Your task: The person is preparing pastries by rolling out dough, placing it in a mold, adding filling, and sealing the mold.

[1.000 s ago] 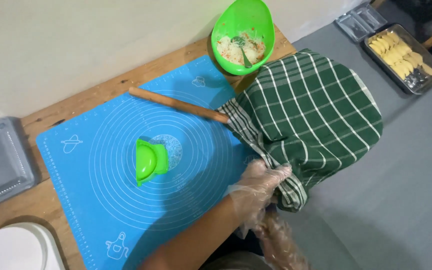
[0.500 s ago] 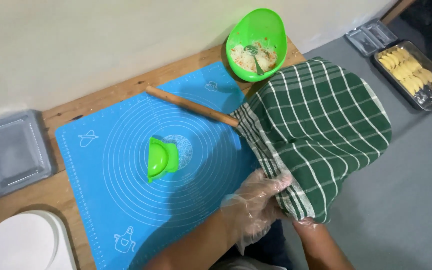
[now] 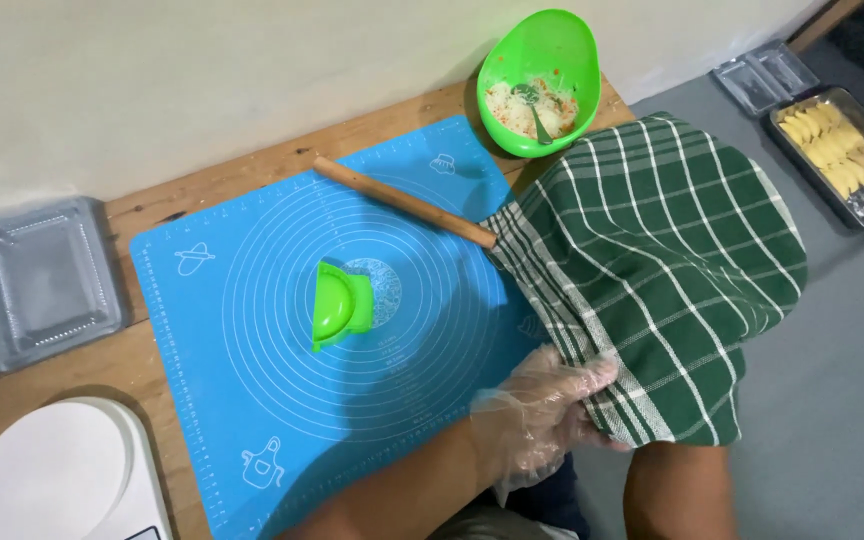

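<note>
My left hand (image 3: 544, 412), in a clear plastic glove, pinches the near edge of a green checked cloth (image 3: 672, 260). The cloth is draped over something bulky at the table's right end, and what it covers is hidden. My right forearm (image 3: 680, 492) reaches up under the cloth, so the right hand itself is out of sight. A green folding dumpling mould (image 3: 337, 303) lies in the middle of the blue silicone mat (image 3: 252, 400). A wooden rolling pin (image 3: 402, 200) rests across the mat's far side, its right end touching the cloth.
A green bowl (image 3: 580, 40) with chopped filling and a spoon stands at the table's far right corner. Clear plastic boxes (image 3: 47, 285) sit at the left, and a white round scale (image 3: 52, 475) at the near left. On the floor are a tray of dumplings (image 3: 842, 150) and another clear box (image 3: 762, 75).
My right hand, first seen beside the left at the cloth's edge, has slid under the cloth. The left hand keeps its grip on the edge.
</note>
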